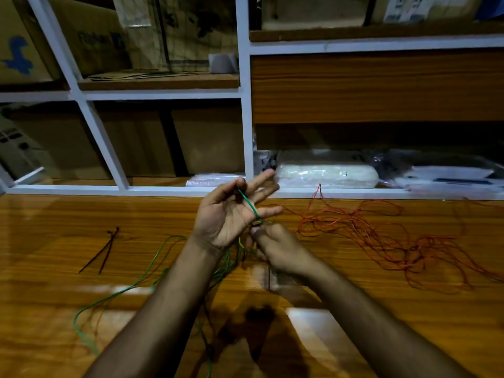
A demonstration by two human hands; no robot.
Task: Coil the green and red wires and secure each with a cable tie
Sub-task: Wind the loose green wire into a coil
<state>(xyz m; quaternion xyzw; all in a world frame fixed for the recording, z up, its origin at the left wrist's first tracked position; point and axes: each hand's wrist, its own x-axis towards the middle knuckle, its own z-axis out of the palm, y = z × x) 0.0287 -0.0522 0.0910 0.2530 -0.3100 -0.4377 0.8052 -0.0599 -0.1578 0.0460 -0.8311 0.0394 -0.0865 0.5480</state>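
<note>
While the left hand is raised palm-up above the desk, its fingers are spread and the green wire is pinned by the thumb and led across them. Just right of it, the right hand is blurred, its fingers curled on the same wire. One green wire is trailed left of the hands; one red wire is tangled to their right. Two cable ties are seen farther left, crossed.

Two hands, two cable ties, one green wire, one red wire.
</note>
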